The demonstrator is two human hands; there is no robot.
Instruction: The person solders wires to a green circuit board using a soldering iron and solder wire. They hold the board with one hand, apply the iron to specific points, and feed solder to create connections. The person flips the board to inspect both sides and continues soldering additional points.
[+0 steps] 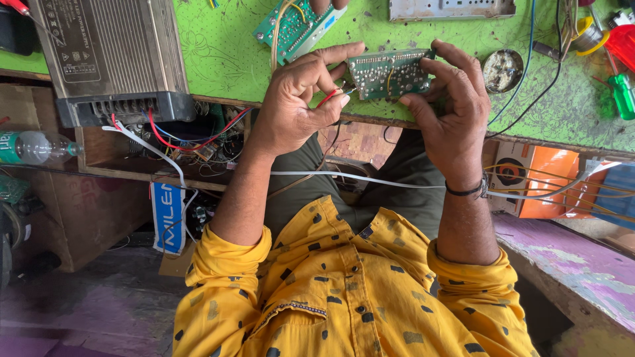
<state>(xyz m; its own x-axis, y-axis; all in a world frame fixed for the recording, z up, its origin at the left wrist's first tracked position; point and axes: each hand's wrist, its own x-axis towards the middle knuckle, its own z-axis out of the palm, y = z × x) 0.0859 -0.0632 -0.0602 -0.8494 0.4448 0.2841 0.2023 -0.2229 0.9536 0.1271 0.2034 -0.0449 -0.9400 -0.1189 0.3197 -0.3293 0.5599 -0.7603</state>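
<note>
My right hand [450,112] grips a small green circuit board [387,73] by its right end, holding it just above the edge of the green table [225,59]. At the board's left edge, my left hand [291,99] pinches a thin red wire [327,99] between thumb and forefinger. The wire's tip meets the board's left edge. Both forearms come out of yellow patterned sleeves.
A second green circuit board [297,26] lies on the table beyond my left hand. A grey metal power supply [112,53] sits at far left above a shelf of tangled wires [192,139]. A round tin [503,69], a green-handled screwdriver [622,92] and an orange box [536,178] are at right.
</note>
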